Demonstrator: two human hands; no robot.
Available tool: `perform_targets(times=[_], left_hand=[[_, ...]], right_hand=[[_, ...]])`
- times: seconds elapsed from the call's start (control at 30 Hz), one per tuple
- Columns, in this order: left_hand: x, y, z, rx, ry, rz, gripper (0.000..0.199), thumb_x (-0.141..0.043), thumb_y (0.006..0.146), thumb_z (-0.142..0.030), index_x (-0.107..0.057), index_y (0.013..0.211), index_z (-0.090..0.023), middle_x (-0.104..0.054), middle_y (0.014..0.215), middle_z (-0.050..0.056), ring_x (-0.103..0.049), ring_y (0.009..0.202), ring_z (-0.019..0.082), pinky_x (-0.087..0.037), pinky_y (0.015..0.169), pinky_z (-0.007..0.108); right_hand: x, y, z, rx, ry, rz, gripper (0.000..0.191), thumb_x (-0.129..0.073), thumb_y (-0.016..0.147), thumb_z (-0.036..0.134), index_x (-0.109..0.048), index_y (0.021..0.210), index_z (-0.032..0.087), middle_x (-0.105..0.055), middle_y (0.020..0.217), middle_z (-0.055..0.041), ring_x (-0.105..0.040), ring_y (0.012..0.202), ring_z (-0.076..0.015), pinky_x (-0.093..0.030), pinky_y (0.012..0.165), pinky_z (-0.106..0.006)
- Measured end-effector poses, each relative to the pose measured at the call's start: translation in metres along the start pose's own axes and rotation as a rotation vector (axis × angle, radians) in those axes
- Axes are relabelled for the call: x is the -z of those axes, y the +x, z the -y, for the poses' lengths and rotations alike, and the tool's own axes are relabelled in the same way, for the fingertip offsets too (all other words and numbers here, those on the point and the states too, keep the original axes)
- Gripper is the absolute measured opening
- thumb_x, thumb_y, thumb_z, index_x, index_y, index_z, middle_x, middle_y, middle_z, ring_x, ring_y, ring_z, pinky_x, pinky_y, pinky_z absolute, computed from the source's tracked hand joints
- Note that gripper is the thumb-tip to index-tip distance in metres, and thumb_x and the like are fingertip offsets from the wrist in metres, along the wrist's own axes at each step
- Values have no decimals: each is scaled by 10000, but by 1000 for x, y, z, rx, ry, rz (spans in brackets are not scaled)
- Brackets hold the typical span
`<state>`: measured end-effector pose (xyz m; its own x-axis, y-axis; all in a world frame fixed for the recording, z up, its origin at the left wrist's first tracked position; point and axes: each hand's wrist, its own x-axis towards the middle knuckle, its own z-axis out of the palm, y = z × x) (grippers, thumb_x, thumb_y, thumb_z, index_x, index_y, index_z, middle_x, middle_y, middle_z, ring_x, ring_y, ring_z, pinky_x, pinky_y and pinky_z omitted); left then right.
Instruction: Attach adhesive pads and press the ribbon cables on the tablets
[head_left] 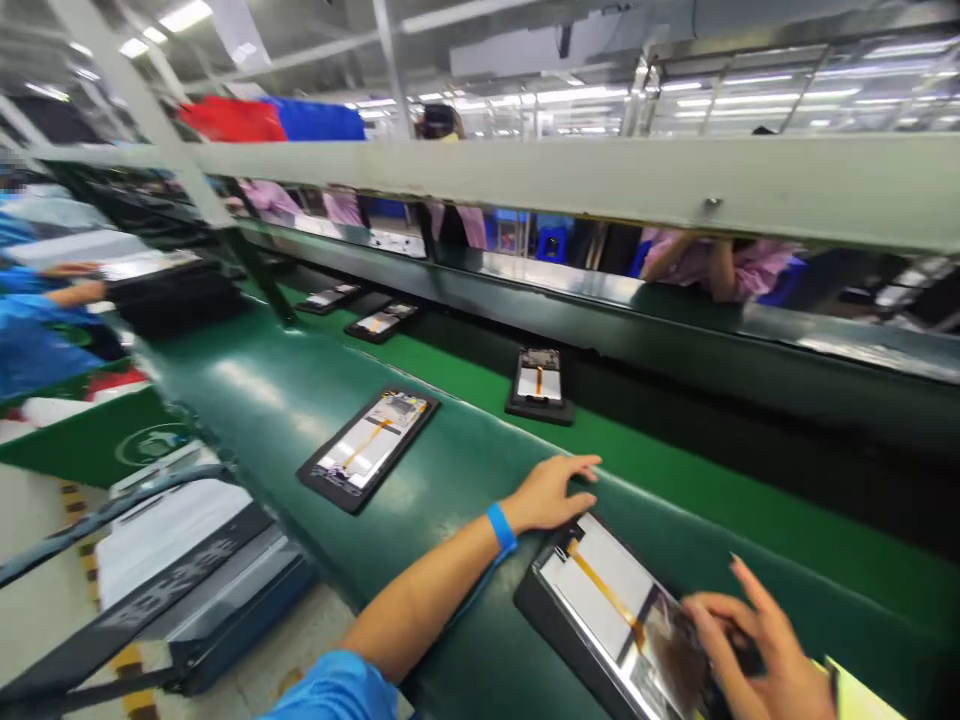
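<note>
An open tablet device (600, 590) in a black tray lies on the green bench at the lower right, its white inner panel and an orange ribbon cable showing. My left hand (551, 492), with a blue band on the wrist, is at the device's upper left corner, fingers apart and nothing between them. At the device's right end is my right hand (757, 640), index finger raised, thumb beside the dark part; whether it pinches something is hidden. Another device (371, 445) in a black tray rests on the bench to the left.
Beyond the bench runs a green belt (457, 372) carrying a tray with a device (538, 385) and two more farther left. A pale beam (562, 180) crosses above. A co-worker's blue sleeve (37, 340) and black stacked trays (176, 290) are at left. Yellow-green paper (859, 695) lies lower right.
</note>
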<state>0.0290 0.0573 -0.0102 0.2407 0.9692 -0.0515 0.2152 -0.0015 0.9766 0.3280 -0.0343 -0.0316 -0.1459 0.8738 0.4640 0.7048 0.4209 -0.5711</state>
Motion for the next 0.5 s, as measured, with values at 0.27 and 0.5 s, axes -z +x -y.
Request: perform_targets(times=[0.27, 0.5], left_hand=[[18, -39, 22, -85, 262, -72, 439, -564, 806, -119, -659, 1232, -160, -652, 881, 12, -549, 721, 132, -478, 710, 261], [2, -50, 21, -139, 390, 24, 405, -583, 800, -144, -665, 1192, -205, -629, 937, 21, -597, 801, 167, -480, 754, 299]], right_hand=[[-33, 9, 66, 329, -64, 210, 532, -466, 1041, 273, -341, 1550, 177, -764, 1059, -68, -715, 904, -203, -570, 818, -342], [-67, 10, 84, 456, -365, 212, 601, -444, 1034, 241, -275, 1589, 84, -736, 1228, -131, -644, 1132, -273, -408, 1045, -458]])
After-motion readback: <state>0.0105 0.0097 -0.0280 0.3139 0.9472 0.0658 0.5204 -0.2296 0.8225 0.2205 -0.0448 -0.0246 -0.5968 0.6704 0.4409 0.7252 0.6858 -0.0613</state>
